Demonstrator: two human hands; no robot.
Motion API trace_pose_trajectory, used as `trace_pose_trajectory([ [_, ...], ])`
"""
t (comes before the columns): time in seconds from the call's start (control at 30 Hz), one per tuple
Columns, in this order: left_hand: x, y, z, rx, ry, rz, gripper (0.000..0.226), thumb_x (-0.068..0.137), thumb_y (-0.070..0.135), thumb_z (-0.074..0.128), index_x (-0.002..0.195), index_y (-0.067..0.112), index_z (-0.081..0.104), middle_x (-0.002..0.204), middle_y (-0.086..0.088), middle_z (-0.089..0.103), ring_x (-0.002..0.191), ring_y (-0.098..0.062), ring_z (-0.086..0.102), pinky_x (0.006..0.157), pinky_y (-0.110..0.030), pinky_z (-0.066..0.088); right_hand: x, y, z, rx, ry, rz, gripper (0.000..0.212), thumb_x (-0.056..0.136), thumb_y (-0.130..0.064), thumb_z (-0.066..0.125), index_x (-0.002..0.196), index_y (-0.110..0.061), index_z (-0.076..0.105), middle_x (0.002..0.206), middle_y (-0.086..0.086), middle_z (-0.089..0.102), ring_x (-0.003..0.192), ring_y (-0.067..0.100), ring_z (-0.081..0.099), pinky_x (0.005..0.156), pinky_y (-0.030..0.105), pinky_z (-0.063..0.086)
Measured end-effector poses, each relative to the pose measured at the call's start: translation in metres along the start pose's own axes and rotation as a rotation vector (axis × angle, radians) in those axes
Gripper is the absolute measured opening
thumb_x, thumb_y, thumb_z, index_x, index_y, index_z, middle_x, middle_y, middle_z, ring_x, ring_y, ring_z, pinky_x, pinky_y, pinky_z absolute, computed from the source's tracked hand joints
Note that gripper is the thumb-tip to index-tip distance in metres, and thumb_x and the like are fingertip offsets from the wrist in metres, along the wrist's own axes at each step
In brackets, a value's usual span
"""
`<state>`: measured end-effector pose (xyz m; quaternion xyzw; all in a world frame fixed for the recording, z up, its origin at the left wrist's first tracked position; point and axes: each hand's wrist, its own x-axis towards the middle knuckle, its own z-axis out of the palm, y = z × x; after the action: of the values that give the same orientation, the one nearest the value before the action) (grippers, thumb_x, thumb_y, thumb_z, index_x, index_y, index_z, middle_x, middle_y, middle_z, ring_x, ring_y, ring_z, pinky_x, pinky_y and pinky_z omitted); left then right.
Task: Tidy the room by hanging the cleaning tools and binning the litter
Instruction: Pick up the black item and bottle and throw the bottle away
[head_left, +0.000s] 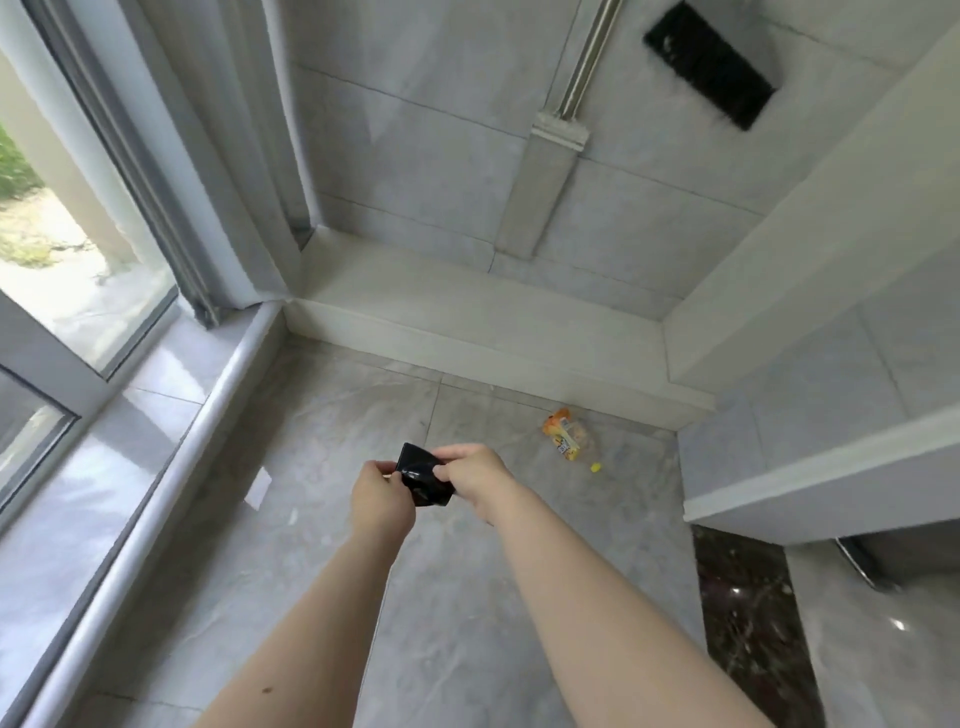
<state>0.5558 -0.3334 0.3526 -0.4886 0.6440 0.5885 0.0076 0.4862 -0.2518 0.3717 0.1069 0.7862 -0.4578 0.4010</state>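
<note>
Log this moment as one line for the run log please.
left hand: pinches folded glossy black plastic bag | right hand: pinches same bag | orange snack wrapper: on grey tiled floor | small yellow scrap: beside wrapper

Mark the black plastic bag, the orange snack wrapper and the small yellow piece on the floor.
black plastic bag (422, 480), head view, on its glossy middle between the hands.
orange snack wrapper (566, 435), head view, on the wrapper's middle.
small yellow piece (596, 467), head view, on its centre.
</note>
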Motion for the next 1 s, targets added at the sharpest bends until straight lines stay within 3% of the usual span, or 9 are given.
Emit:
trace_pose_trajectory([
  [0.1,-0.015,0.012,0.031,0.054,-0.048,0.028,0.013,0.096,0.007,0.038,0.1,0.01,0.05,0.09,-0.008,0.055,0.074,-0.026,0.051,0.051,-0.028,0.036,-0.005,0.005,-0.039,0.019,0.021,0.017,0.041,0.087,0.006,0.056,0.127,-0.005,0.06,0.13,0.017,0.06,0.121,0.03,0.057,0.105,0.035,0.045],
  [0.23,-0.029,0.022,0.078,0.113,-0.081,0.062,0.019,0.097,0.007,0.04,0.108,0.005,0.055,0.09,-0.009,0.056,0.078,-0.026,0.052,0.061,-0.028,0.039,-0.004,0.018,-0.09,0.021,0.013,0.04,0.045,0.085,0.006,0.059,0.128,-0.007,0.058,0.13,0.014,0.061,0.12,0.028,0.058,0.103,0.036,0.048],
  [0.3,-0.035,0.026,0.102,0.137,-0.097,0.071,0.02,0.097,0.008,0.041,0.11,0.005,0.056,0.092,-0.01,0.059,0.075,-0.027,0.053,0.055,-0.028,0.039,-0.004,0.025,-0.115,0.015,-0.006,0.041,0.045,0.085,0.006,0.06,0.129,-0.006,0.057,0.129,0.014,0.061,0.12,0.028,0.059,0.099,0.035,0.05],
  [0.43,-0.046,0.038,0.149,0.155,-0.123,0.073,0.024,0.098,0.01,0.041,0.114,0.005,0.057,0.098,-0.014,0.064,0.075,-0.026,0.054,0.054,-0.028,0.038,-0.001,0.034,-0.168,-0.055,-0.011,0.018,0.045,0.084,0.0,0.065,0.128,-0.006,0.057,0.129,0.011,0.062,0.116,0.025,0.061,0.084,0.03,0.05],
  [0.53,-0.051,0.049,0.182,0.134,-0.121,0.115,0.023,0.098,0.011,0.041,0.113,0.005,0.058,0.094,-0.013,0.063,0.069,-0.022,0.054,0.049,-0.025,0.038,0.007,0.037,-0.204,-0.074,0.004,-0.016,0.046,0.083,-0.005,0.068,0.128,-0.008,0.057,0.129,0.009,0.063,0.099,0.015,0.058,0.064,0.019,0.044],
  [0.63,-0.052,0.056,0.21,0.151,-0.117,0.126,0.023,0.098,0.011,0.042,0.113,0.005,0.059,0.095,-0.012,0.063,0.072,-0.022,0.055,0.05,-0.023,0.037,0.017,0.042,-0.233,-0.1,0.006,-0.01,0.05,0.08,-0.005,0.072,0.128,-0.008,0.057,0.128,0.009,0.063,0.096,0.013,0.056,0.059,0.014,0.041],
  [0.7,-0.049,0.06,0.226,0.172,-0.119,0.121,0.023,0.098,0.011,0.043,0.113,0.005,0.059,0.102,-0.015,0.066,0.076,-0.024,0.055,0.051,-0.022,0.037,0.026,0.046,-0.246,-0.132,0.0,-0.005,0.051,0.077,-0.004,0.073,0.126,-0.007,0.058,0.126,0.011,0.064,0.1,0.018,0.06,0.067,0.015,0.044],
  [0.8,-0.04,0.07,0.256,0.189,-0.143,0.113,0.024,0.098,0.01,0.043,0.114,0.004,0.059,0.106,-0.017,0.066,0.078,-0.025,0.055,0.055,-0.025,0.039,0.046,0.05,-0.27,-0.159,0.012,0.006,0.052,0.074,-0.006,0.076,0.123,-0.008,0.06,0.124,0.011,0.064,0.115,0.023,0.061,0.092,0.027,0.047],
  [1.0,-0.014,0.095,0.317,0.235,-0.186,0.128,0.025,0.098,0.011,0.042,0.116,0.005,0.058,0.105,-0.016,0.066,0.076,-0.026,0.055,0.065,-0.031,0.043,0.09,0.046,-0.321,-0.18,0.039,0.004,0.047,0.071,-0.007,0.077,0.117,-0.008,0.064,0.119,0.013,0.067,0.113,0.026,0.062,0.099,0.035,0.047],
])
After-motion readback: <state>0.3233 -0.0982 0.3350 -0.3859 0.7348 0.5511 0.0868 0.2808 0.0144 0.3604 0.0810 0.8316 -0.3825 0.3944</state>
